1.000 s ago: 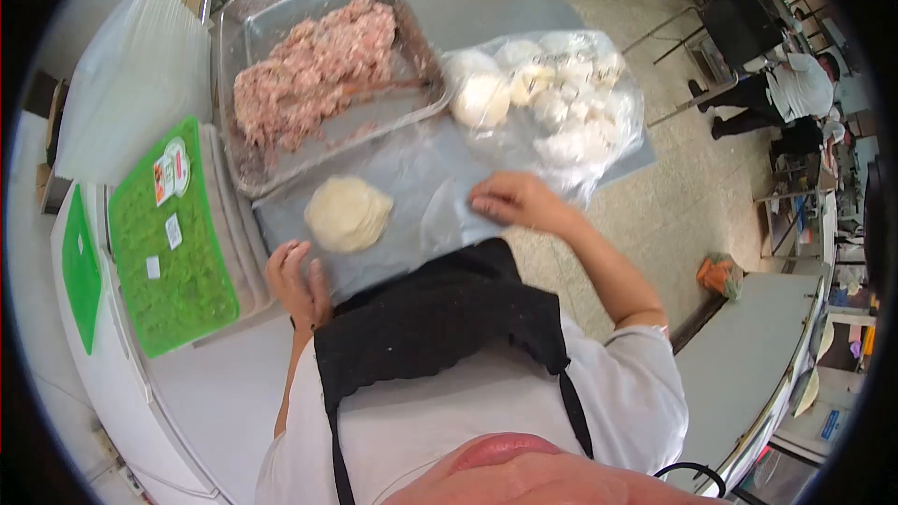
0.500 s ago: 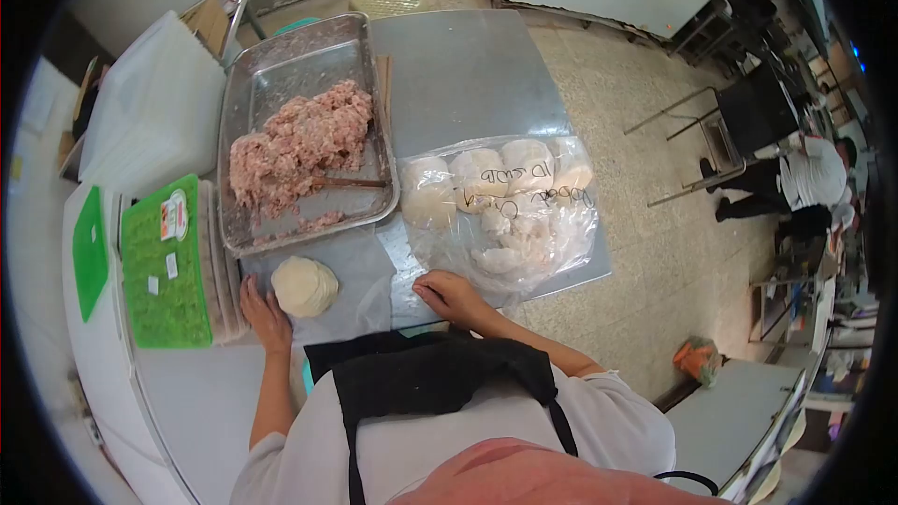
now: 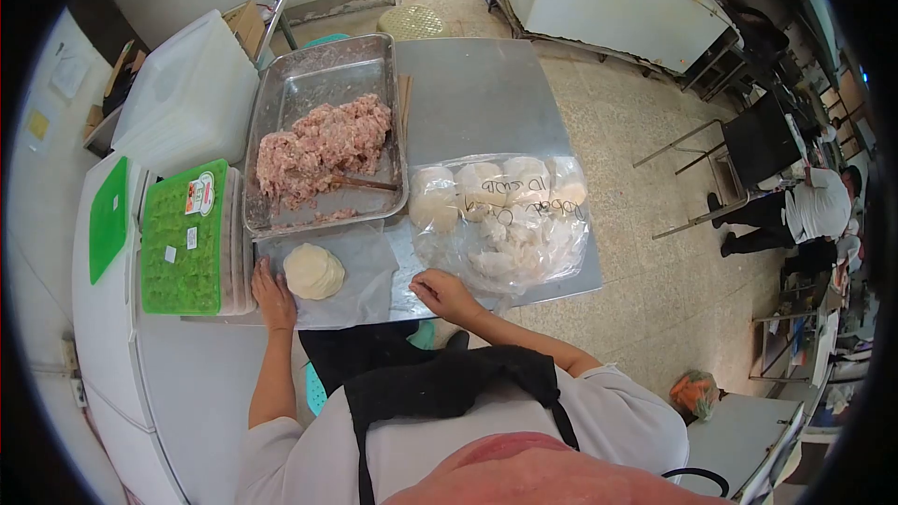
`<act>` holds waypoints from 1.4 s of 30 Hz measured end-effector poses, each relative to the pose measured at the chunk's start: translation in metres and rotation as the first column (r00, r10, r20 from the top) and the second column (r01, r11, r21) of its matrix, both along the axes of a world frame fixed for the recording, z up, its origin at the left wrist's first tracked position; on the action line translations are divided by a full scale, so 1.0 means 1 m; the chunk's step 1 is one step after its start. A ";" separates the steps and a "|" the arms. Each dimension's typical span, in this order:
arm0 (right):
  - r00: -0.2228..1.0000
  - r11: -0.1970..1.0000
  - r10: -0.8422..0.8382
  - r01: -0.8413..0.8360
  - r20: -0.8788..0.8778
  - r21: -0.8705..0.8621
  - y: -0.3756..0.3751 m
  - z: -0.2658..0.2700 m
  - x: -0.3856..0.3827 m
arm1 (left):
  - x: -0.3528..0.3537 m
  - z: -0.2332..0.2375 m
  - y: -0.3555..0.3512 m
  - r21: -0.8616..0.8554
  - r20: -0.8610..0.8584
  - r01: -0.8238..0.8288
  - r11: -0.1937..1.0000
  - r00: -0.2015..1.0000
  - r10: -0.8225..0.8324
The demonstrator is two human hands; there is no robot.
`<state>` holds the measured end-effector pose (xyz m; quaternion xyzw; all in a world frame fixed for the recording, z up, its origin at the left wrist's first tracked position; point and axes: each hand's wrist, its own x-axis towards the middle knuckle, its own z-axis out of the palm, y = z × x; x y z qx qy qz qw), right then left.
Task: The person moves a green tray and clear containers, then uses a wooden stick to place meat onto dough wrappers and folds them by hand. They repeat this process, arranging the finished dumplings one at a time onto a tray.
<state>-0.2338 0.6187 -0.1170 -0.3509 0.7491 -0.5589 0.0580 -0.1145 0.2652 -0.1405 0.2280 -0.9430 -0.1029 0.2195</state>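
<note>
My left hand (image 3: pixel 273 296) rests at the table's near edge with its fingers stretched out, just left of a stack of round, pale dough wrappers (image 3: pixel 314 272). The stack sits on a sheet of clear plastic (image 3: pixel 368 266). My right hand (image 3: pixel 442 296) lies on the metal edge with its fingers curled in, and nothing shows in it. Beyond it is a clear plastic bag (image 3: pixel 510 257) with handwriting on it, holding several stacks of similar rounds. Raw ground meat (image 3: pixel 323 145) fills part of a metal tray (image 3: pixel 402 182), and a wooden-looking utensil (image 3: pixel 365 183) lies in the meat.
Green-lidded containers (image 3: pixel 182 238) stand left of my left hand. Behind them are stacked translucent bins (image 3: pixel 192 98). The metal table (image 3: pixel 477 93) stretches away from me. Across the floor, a person (image 3: pixel 814 210) stands by a dark table (image 3: pixel 758 136).
The camera view has tilted up slightly, so the scene sits a little differently in the picture. Both hands keep nearly the same places beside the wrappers and the bag.
</note>
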 end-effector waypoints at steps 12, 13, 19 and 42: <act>0.993 0.994 0.054 -0.064 0.103 0.091 0.002 0.007 -0.002 | -0.001 -0.003 -0.001 -0.008 0.017 -0.005 1.000 1.000 0.005; 0.999 0.999 0.029 -0.030 0.031 0.038 0.001 0.001 -0.001 | -0.001 -0.004 -0.003 -0.014 0.012 -0.007 1.000 1.000 0.007; 0.999 0.999 0.042 -0.041 -0.026 0.035 0.000 -0.003 0.000 | 0.003 -0.002 0.001 0.042 -0.044 -0.016 0.999 0.999 0.018; 0.998 0.996 0.024 -0.018 -0.061 0.093 -0.006 -0.003 0.003 | 0.002 0.008 0.001 0.051 -0.048 0.016 0.999 0.999 -0.014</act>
